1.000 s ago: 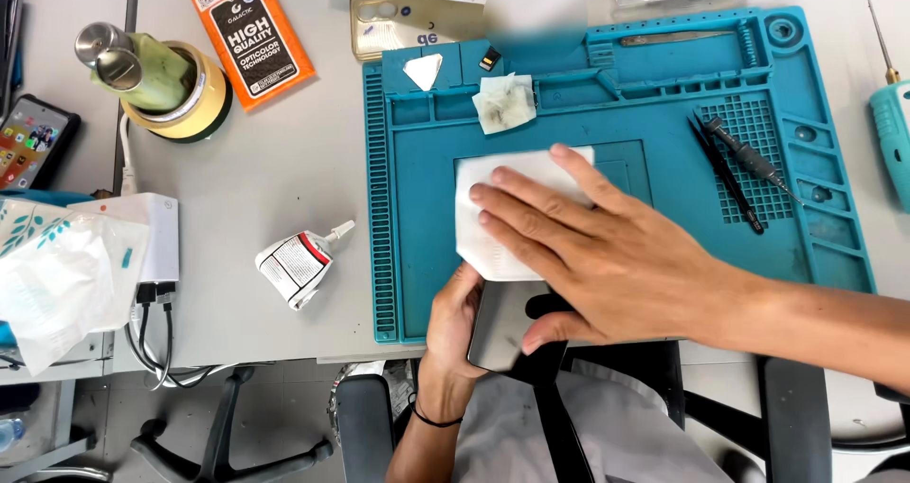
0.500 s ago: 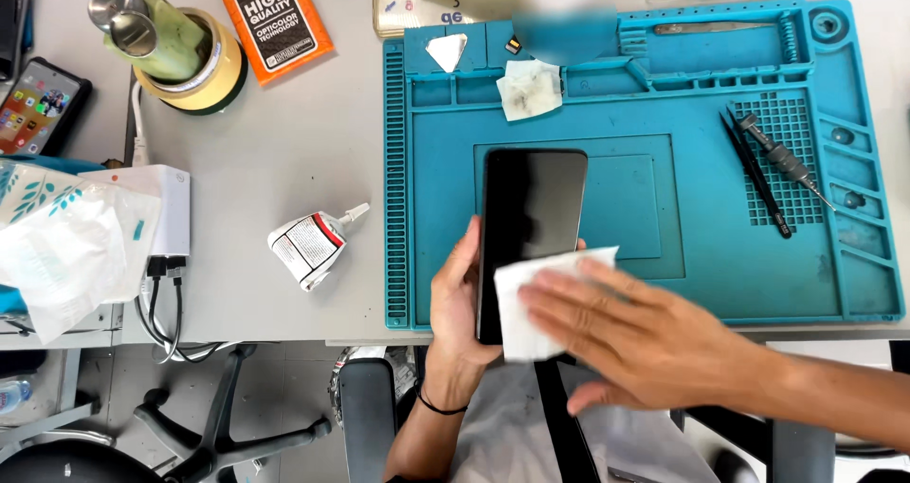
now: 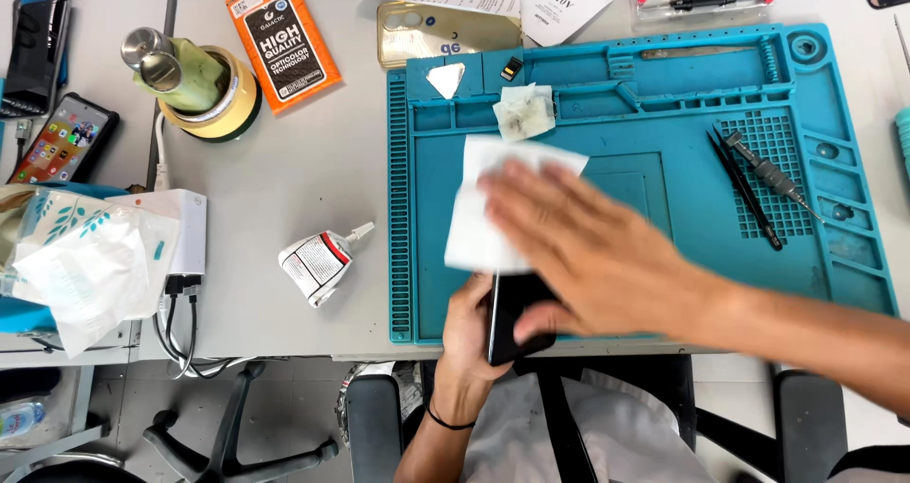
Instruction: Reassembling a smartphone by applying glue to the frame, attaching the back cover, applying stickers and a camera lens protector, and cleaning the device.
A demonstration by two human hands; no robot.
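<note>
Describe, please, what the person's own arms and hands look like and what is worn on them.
Both are bare: no gloves, no sleeves showing. The left hand has a thin dark band around its wrist. The right hand is blurred; no ring or watch can be made out on it or its forearm.

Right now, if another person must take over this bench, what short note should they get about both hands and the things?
Left hand: holds the dark phone by its lower end, at the near edge of the blue mat.
Right hand: lies flat, fingers spread, pressing a white wipe on the phone's upper part; the hand is blurred.
Nearby: a used wipe at the top of the mat, tweezers on its right side, a glue tube on the table to the left.
Done: wipe is on the phone. Left: cannot tell how clean the screen is; it is covered.
</note>
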